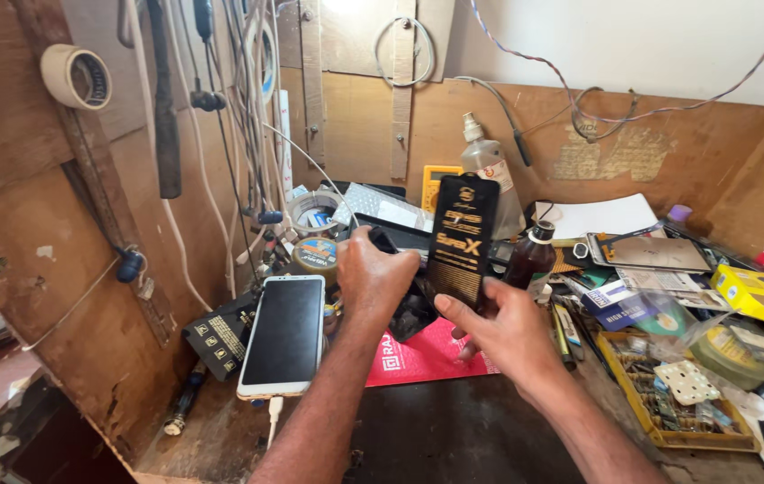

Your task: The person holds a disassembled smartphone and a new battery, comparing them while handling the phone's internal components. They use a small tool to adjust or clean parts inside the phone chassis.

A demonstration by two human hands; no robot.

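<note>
Two hands work at the centre of the frame above a cluttered wooden worktop (453,439). The right hand (507,332) has its grip closed on one black flat packet with gold print (462,240), thumb on the lower front edge, holding it upright just above centre. The left hand (373,273), just left of it, is curled shut around one dark cloth-like bundle (413,309) that hangs below the fist; what exactly it is cannot be told. Left of the hands, one white smartphone with a dark screen (285,333) leans against the side wall, with one white cable (273,417) plugged into its lower end. Beneath the hands lies one red mat (422,357). Behind the packet stand two bottles: one clear spray bottle (489,170) and one small dark brown bottle (532,255). One roll of pale tape (77,76) hangs at the upper left, and two more rolls sit behind the left hand, one white (315,208) and one darker (315,255). At the right of the frame are one yellow box (763,296), one yellow parts tray (669,394) and one phone screen panel (646,253) lying flat.
</note>
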